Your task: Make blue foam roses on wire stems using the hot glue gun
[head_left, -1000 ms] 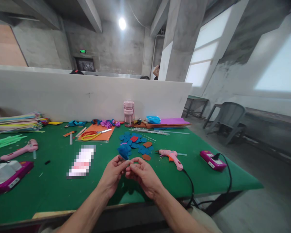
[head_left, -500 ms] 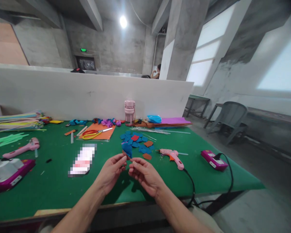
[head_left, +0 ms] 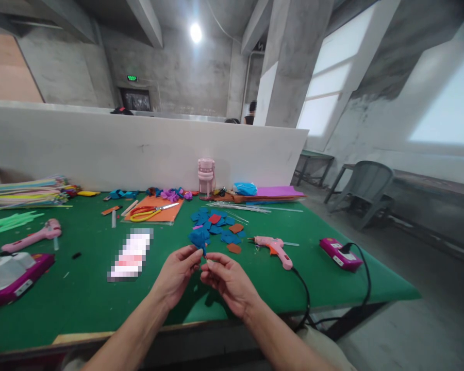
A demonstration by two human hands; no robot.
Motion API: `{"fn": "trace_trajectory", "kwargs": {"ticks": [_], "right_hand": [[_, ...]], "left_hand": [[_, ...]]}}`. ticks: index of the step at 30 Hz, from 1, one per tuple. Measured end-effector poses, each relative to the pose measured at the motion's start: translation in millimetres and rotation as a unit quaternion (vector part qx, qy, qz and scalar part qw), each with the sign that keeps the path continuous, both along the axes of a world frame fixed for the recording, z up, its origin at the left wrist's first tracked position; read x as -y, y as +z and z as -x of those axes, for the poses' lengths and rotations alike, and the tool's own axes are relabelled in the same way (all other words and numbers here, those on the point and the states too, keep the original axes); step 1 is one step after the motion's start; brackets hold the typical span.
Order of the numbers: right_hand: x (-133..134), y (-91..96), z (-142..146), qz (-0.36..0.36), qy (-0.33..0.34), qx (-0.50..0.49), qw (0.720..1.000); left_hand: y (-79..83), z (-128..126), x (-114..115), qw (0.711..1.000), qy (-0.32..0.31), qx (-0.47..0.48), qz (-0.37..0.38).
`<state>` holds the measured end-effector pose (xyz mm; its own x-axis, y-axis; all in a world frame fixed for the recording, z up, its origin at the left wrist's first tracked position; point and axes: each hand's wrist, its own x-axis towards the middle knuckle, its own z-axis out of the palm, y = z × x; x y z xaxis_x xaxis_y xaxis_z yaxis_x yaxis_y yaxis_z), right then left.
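A blue felt flower [head_left: 199, 237] is raised above the green table [head_left: 81, 304], its petals pointing away from me. My left hand [head_left: 181, 273] pinches its narrow base between thumb and fingers. From the other side my right hand [head_left: 226, 278] pinches the lower end, with the fingertips of both hands nearly touching. What lies between the right fingertips is mostly hidden. Behind the flower, blue felt pieces [head_left: 229, 237] are scattered, with a red piece [head_left: 214, 219] and brown pieces [head_left: 234, 248] among them.
To the right lie a pink glue gun [head_left: 274, 247] and a purple power strip [head_left: 340, 254] with a black cable. Scissors [head_left: 149, 212] rest on orange sheets [head_left: 173, 213]. Another glue gun [head_left: 34, 236] lies left. A pink bottle [head_left: 206, 176] stands by the white partition [head_left: 158, 149].
The blue flower has turned between my fingers and shifted slightly left, so more of its petals and less brown show. My right hand has moved a little left.
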<state>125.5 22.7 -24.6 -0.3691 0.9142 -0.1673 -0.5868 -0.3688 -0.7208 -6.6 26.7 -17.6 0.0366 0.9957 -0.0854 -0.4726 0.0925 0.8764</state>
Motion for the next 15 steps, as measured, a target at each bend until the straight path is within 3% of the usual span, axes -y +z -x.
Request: {"fn": "trace_trajectory", "kwargs": {"ticks": [9, 15], "right_hand": [[1.8, -2.3, 3.9, -0.034, -0.023, 0.041, 0.998], [0.4, -2.9, 4.2, -0.014, -0.002, -0.007, 1.0]], "left_hand": [[-3.2, 2.4, -0.4, 1.0, -0.017, 0.013, -0.002], [-4.0, 2.9, -0.8, 0.999, -0.025, 0.019, 0.014]]}}
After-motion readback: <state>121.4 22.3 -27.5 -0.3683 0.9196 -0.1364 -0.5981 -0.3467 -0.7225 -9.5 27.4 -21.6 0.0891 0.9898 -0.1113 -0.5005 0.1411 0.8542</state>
